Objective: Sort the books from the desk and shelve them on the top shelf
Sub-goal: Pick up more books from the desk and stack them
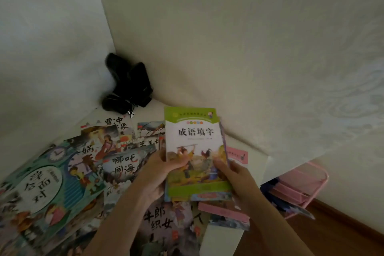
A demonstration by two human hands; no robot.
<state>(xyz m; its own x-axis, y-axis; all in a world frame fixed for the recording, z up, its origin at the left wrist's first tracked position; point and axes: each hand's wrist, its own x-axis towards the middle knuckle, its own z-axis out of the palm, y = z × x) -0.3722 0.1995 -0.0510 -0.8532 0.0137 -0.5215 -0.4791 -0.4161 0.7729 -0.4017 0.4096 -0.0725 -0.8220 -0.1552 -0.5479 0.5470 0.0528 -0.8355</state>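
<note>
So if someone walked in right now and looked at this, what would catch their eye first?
Probably the green-bordered book held up in the middle, gripped by the left hand and right hand above the desk. Next, the jumble of picture books overlapping across the white desk at lower left. A black object sits in the back corner against the wall.
</note>
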